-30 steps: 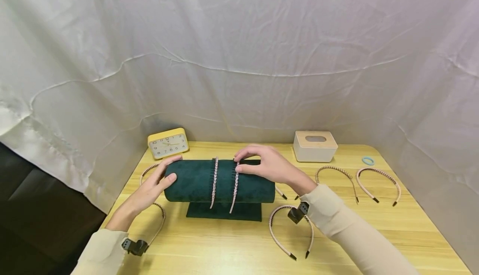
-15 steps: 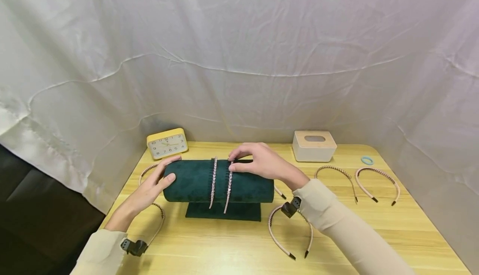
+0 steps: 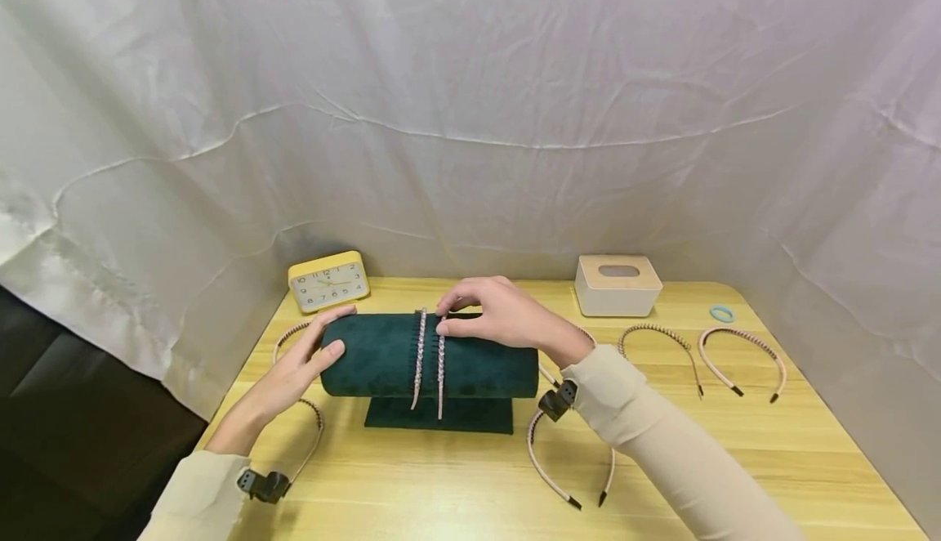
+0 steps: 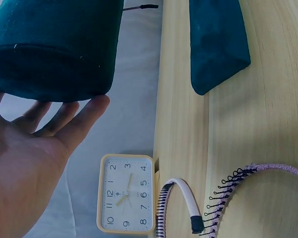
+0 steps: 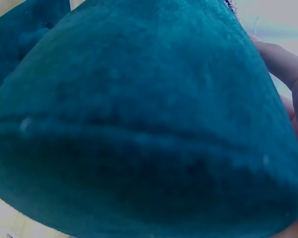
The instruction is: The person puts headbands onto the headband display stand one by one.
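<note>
At the centre of the frame, a dark green roll [image 3: 488, 369] lies crosswise on its flat base [image 3: 478, 418], carrying a pale pink headband [image 3: 441, 373] just right of a second headband [image 3: 420, 357]; the two hang nearly parallel, close but apart. The right hand [image 3: 507, 314] reaches in from the lower right and pinches the pale pink headband near its top, between thumb and fingertips. The left hand [image 3: 292, 373] rests against the roll's left end with its fingers spread – thumb on the front, fingers at the back, the tips at the end's edge in the left wrist view. A yellow clock [image 3: 329, 283] stands tilted at left, behind that hand; a white box [image 3: 619, 292] with a wooden top sits right of centre, and a blue ring [image 3: 724, 319] lies farther right. More headbands [image 3: 782, 373] lie around the wooden table [image 3: 412, 484] – some at the right, others partly hidden behind the arms.
</note>
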Available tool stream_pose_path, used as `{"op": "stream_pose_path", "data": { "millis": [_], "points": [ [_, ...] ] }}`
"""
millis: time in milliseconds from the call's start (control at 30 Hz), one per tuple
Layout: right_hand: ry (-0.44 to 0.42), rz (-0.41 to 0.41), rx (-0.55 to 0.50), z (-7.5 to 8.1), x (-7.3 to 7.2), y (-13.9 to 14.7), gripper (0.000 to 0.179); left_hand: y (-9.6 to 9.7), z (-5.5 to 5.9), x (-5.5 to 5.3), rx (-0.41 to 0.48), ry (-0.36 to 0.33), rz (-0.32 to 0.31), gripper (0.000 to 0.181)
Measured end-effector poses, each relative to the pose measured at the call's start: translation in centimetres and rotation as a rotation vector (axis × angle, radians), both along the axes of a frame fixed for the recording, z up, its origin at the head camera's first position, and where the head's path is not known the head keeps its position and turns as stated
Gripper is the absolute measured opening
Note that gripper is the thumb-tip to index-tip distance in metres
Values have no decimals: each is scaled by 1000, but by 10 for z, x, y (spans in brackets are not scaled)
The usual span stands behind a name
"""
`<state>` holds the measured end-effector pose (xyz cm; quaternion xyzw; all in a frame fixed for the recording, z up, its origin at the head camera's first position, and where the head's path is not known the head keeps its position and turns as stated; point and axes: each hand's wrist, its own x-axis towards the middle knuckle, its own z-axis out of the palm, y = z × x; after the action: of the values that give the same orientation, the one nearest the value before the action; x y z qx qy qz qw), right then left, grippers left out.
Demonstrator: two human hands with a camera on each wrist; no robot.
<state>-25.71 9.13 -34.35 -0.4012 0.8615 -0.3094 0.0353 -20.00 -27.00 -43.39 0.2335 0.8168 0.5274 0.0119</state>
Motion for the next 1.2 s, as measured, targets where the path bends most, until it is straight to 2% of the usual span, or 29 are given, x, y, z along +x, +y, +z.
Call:
{"op": "stream_pose_path", "data": {
  "millis": [433, 633, 800, 967, 1200],
  "points": [
    [-29, -15, -9, -2, -1, -3, 30, 1, 0, 0, -1, 6, -1, 55],
    [-83, -33, -87, -2, -4, 8, 30, 1, 0, 0, 3, 2, 3, 55],
    [-121, -69, -164, -4, -7, 29, 24, 1, 1, 1, 7, -5, -3, 55],
    [-114, -120, -221, -5, -8, 58, 21, -1, 1, 2, 7, -4, 0, 55],
    [-136, -201, -242, -11, -8, 108, 21, -1, 0, 2, 11, -16, -7, 55]
  ]
}}
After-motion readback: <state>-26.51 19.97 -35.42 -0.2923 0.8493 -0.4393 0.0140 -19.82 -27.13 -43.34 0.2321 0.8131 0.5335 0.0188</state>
